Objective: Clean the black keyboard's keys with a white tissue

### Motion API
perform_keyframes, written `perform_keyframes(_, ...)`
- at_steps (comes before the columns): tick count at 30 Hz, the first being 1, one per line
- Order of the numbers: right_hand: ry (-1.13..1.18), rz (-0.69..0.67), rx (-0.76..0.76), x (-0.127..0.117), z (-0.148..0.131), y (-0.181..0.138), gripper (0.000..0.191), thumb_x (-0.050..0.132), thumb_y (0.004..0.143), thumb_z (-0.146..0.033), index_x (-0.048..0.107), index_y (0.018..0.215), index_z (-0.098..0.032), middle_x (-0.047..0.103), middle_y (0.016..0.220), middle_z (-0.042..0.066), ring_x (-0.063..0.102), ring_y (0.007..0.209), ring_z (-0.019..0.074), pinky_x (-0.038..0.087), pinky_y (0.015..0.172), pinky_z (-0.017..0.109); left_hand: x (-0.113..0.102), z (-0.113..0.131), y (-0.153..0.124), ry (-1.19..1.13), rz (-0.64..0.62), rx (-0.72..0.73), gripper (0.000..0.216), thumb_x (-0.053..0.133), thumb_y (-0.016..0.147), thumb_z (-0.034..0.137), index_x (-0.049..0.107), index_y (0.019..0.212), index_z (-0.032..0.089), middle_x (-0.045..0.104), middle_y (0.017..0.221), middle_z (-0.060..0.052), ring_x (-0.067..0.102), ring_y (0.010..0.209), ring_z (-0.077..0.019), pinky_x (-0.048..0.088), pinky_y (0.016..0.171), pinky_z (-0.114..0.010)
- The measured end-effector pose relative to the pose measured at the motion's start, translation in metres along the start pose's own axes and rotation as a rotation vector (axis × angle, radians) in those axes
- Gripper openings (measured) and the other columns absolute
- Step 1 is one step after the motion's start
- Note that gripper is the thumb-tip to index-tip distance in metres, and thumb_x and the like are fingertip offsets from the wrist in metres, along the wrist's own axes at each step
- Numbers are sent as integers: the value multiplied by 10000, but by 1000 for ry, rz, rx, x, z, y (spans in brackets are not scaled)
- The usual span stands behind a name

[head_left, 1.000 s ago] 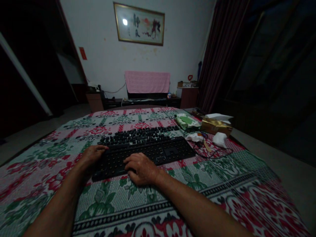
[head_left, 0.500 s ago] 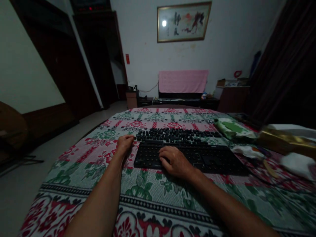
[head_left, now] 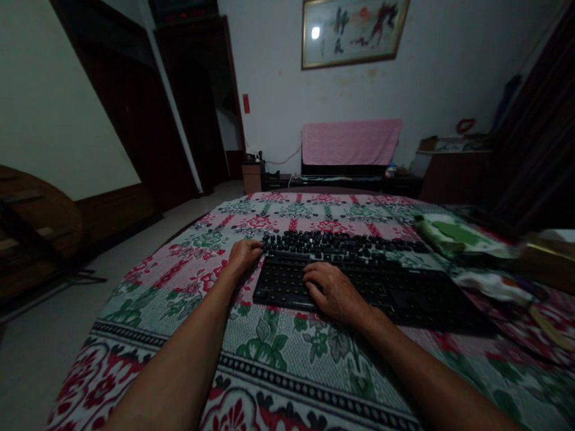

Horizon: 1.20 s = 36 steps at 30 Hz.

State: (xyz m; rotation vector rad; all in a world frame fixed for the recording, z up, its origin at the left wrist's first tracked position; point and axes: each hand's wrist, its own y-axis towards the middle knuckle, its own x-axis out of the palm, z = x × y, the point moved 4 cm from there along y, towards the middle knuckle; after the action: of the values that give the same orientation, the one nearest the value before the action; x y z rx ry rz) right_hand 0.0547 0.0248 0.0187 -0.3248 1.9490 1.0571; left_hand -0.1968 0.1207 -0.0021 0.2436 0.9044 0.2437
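Observation:
A black keyboard [head_left: 404, 293] with its keys taken off lies on a floral tablecloth [head_left: 269, 347]. A row of loose black keycaps [head_left: 341, 242] lies just behind it. My left hand [head_left: 242, 257] grips the keyboard's far left corner with curled fingers. My right hand [head_left: 335, 291] rests knuckles up on the left half of the keyboard. Its fingers are bent down onto the surface, and what they touch or hold is hidden beneath them.
A green and white packet [head_left: 444, 234], a gold box [head_left: 545, 254] and a white wad [head_left: 494, 284] lie on the right of the table. A dark wooden chair [head_left: 31, 233] stands at the left. Across the room a pink cloth [head_left: 350, 140] covers a low cabinet.
The view has swung to the left, so the keyboard and the clutter now sit further right. Both hands stay on the keyboard in much the same grip.

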Motion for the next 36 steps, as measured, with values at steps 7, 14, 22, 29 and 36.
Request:
perform_keyframes(7,-15,-8,12,1,0,0,174,482,823,-162,642,888,-169,621,1016,73,547,961,189,423,873,368,-5,13,-6,156,-40,47,237,537,723,244,711,869,175,701,858,-76,615,834,-204,408,732,-267)
perform_keyframes(14,18,-2,10,0,1,-1,169,485,814,-152,639,878,-180,625,1011,67,554,954,185,429,868,362,-14,11,-7,-314,-59,-95,205,550,704,262,659,803,121,636,661,-45,563,580,-141,405,573,-248)
perform_keyframes(22,99,101,150,-7,5,29,208,485,817,-188,639,956,-176,659,925,60,596,867,167,453,798,297,-16,66,-16,-540,-430,75,172,619,653,250,634,773,127,551,584,25,467,519,-73,355,508,-200)
perform_keyframes(29,342,-1,497,8,10,65,305,471,844,-385,689,854,-172,683,735,33,613,666,147,430,583,226,-12,90,-26,-487,-565,125,165,590,676,219,641,804,129,557,579,40,472,508,-62,347,489,-185)
perform_keyframes(36,897,-109,769,19,13,57,131,615,736,-272,650,766,-150,637,656,8,556,563,87,446,544,199,-6,92,-29,-561,-693,123,189,662,608,188,662,784,120,611,625,21,508,550,-65,402,560,-204)
